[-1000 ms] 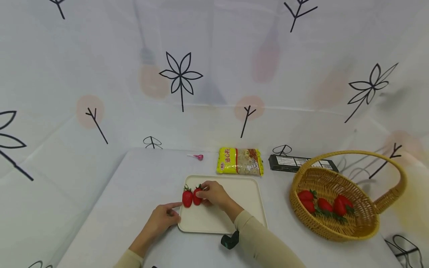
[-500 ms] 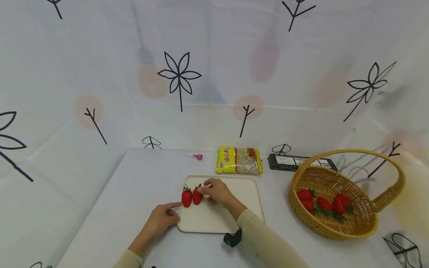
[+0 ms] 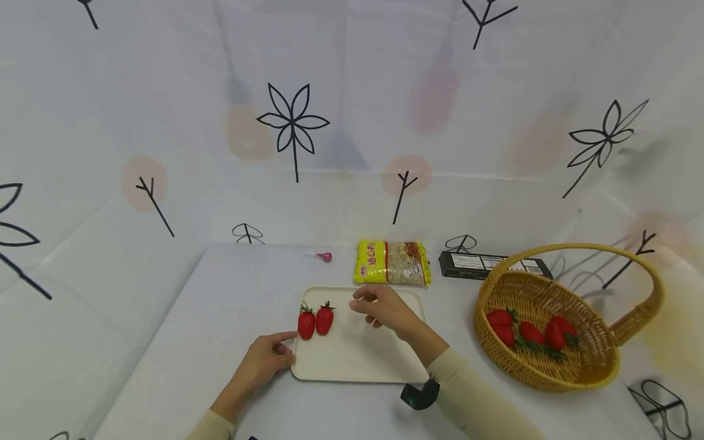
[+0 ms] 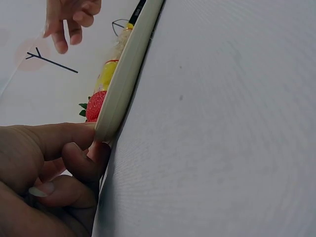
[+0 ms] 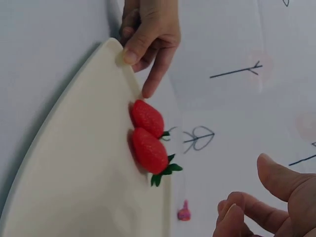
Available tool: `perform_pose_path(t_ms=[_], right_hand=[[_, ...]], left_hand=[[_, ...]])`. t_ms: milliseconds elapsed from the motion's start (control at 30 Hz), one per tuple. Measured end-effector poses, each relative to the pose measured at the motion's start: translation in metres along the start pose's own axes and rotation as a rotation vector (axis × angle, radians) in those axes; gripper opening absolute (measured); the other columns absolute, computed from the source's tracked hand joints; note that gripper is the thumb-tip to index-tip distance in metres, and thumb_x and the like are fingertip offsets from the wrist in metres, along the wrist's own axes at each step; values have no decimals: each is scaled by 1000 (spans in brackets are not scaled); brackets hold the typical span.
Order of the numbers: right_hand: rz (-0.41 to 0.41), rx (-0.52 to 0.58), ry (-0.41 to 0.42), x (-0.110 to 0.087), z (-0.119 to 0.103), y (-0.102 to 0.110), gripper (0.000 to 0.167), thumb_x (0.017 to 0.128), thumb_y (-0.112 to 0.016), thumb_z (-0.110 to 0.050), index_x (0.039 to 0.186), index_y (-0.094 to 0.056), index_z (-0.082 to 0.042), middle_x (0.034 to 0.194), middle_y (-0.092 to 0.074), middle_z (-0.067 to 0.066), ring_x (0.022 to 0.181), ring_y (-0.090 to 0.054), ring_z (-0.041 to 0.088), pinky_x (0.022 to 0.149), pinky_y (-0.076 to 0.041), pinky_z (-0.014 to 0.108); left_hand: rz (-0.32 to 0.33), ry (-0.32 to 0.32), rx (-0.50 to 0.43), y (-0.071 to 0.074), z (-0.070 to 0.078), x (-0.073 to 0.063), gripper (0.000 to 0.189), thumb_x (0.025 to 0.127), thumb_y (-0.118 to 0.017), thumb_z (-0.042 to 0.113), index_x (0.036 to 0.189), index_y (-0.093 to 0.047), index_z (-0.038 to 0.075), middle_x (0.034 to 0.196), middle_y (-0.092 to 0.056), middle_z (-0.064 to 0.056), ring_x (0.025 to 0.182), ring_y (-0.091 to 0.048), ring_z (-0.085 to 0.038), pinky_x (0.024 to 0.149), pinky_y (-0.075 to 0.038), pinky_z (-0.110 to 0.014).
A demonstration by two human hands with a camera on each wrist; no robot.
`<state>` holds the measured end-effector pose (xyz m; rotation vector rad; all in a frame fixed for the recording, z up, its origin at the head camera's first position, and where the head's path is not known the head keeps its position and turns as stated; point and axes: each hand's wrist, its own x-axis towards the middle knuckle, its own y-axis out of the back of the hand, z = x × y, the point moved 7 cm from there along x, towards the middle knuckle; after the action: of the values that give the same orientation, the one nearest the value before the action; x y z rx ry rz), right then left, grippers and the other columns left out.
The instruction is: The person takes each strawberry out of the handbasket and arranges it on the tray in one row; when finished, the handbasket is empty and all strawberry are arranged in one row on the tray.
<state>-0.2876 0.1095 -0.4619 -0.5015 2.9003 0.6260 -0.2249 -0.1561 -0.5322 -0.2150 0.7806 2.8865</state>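
On the left side of a rectangular cream tray (image 3: 352, 365), toward its far corner: left strawberry (image 3: 306, 324), red, lying flat; long axis near to far, leafy crown at the far end, tip at the near end. Just beside it: right strawberry (image 3: 324, 320), red; near-parallel axis, crown also far but canted slightly right, tip near and slightly left.

Left hand (image 3: 265, 362): gripping the tray's left rim by the near corner, index finger stretched to the edge close to the left strawberry. Right hand (image 3: 385, 308): raised over the tray's far half, right of both strawberries and apart from them; thumb spread from loosely bent fingers.

White desk (image 3: 231, 305), far side, left to right: pink lollipop (image 3: 327, 257), stick pointing left; yellow packet (image 3: 392, 263), long axis left to right; dark box (image 3: 467, 266), partly behind the basket. Right side: wicker basket (image 3: 550, 384), arched handle, more strawberries (image 3: 531, 333) inside.
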Motion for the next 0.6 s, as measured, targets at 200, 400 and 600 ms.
perform_pose_path(t_ms=[200,400,600], right_hand=[[0,-3,50,-35,-19,29,41,94,-72,-32,124,-66,-5,107,-66,10,74,-61,24,67,-54,36],[4,-19,121,-73,-34,61,43,96,-70,-28,129,-62,-1,114,-66,14,76,-60,25,61,-51,32],[41,-20,107,-105,-29,94,40,98,-67,-28,128,-62,-2,104,-62,16,74,-58,21,56,-47,28]], left_hand=[[9,6,2,1,2,-1,54,78,-76,2,131,-68,4,78,-63,-2,66,-54,-15,55,-43,-25],[6,24,8,1,1,-1,53,79,-76,3,132,-68,4,78,-63,-2,67,-55,-15,56,-44,-26],[-3,24,17,0,-2,1,53,80,-75,3,132,-67,4,79,-63,-2,68,-55,-15,57,-45,-26]])
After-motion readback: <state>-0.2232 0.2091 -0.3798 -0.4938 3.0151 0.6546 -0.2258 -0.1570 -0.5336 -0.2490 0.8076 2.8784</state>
